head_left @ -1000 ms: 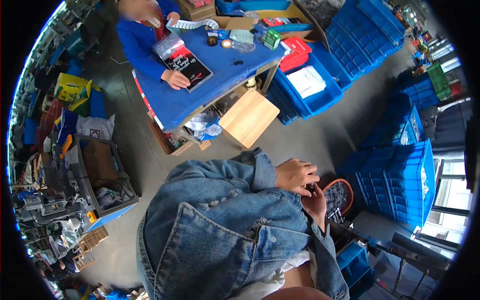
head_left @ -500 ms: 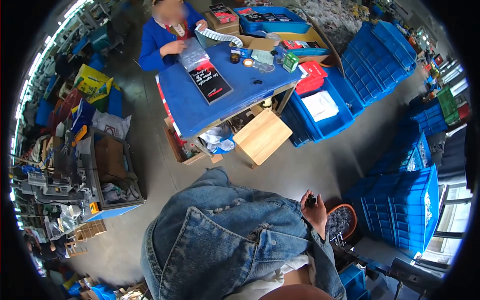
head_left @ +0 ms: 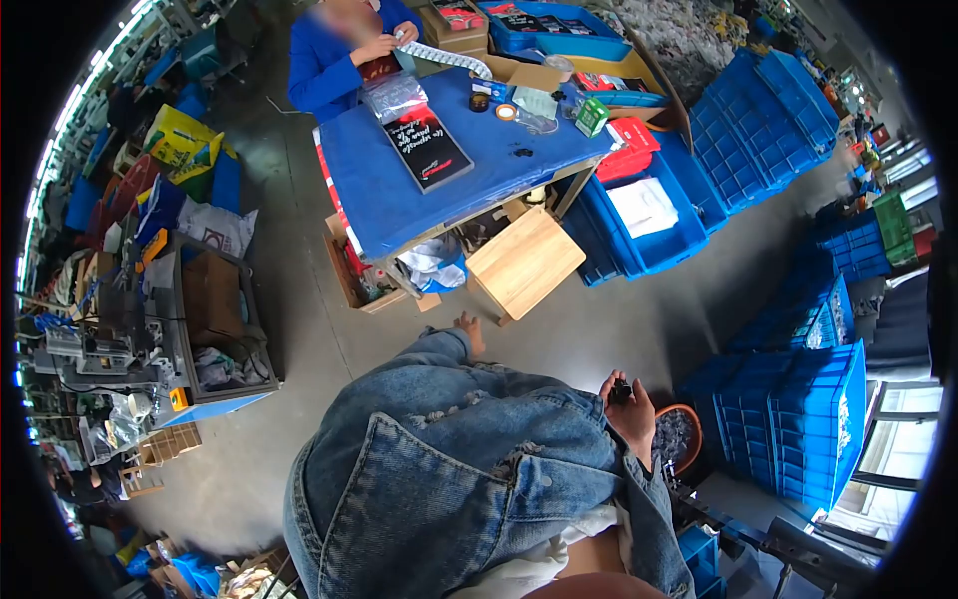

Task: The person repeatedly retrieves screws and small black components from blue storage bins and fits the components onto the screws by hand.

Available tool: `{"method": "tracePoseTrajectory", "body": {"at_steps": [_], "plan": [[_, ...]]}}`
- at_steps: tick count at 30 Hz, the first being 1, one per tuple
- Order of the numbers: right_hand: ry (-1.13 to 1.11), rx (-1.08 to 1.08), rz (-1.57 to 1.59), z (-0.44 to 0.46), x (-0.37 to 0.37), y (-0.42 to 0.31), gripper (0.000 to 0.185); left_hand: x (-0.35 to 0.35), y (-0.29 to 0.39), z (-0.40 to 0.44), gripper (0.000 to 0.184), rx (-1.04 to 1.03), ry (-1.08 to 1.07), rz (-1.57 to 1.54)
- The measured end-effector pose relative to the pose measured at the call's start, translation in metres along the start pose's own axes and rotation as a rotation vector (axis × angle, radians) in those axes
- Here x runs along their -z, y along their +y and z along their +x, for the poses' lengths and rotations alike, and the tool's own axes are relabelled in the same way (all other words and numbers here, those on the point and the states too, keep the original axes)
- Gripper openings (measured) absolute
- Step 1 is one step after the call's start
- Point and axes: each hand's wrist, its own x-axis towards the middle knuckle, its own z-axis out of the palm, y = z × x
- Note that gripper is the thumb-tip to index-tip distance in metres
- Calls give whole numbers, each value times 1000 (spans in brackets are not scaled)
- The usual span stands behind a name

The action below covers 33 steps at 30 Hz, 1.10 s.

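Palm up beside my jacket, my right hand (head_left: 631, 419) has its fingers curled round a small black item (head_left: 621, 390). Its exact kind is too small to make out. Out of the denim sleeve reaches my left hand (head_left: 471, 335), fingers apart, with nothing visible in it. It is nearest to a small wooden stool (head_left: 526, 262) and does not touch it. Just past my right hand, on the floor, stands an orange tub (head_left: 698, 431) filled with dark small pieces.
A person in a blue jacket (head_left: 324, 75) handles a white label strip (head_left: 449, 60) at a blue-covered table (head_left: 349, 185). On it lie a black printed package (head_left: 429, 155) and a green box (head_left: 592, 117). Stacked blue crates (head_left: 788, 429) stand right; a grey cart (head_left: 215, 299) stands left.
My left hand has come into view from the sleeve, reaching forward. My right hand stays by the jacket with the black item. The co-worker's hands have come together at the label strip.
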Motion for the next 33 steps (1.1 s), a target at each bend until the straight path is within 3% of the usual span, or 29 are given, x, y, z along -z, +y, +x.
{"method": "tracePoseTrajectory", "body": {"at_steps": [2, 8, 14, 20, 33], "plan": [[-15, -1, -12, 0, 0, 0, 30, 6, 10, -2, 79, -47, 46, 30], [-36, 28, -44, -2, 6, 3, 30, 6, 3, -6, 81, 60, -2, 98], [-32, 34, -41, -4, 0, 9, 29, 21, 7, -18, 78, 128, -120, -51], [-35, 53, -45, -6, 1, 11, 28, 41, 15, -31, 76, -9, -169, 18], [-33, 72, -41, -12, 12, 12, 27, 11, 9, -16, 71, -72, -125, 91]]}}
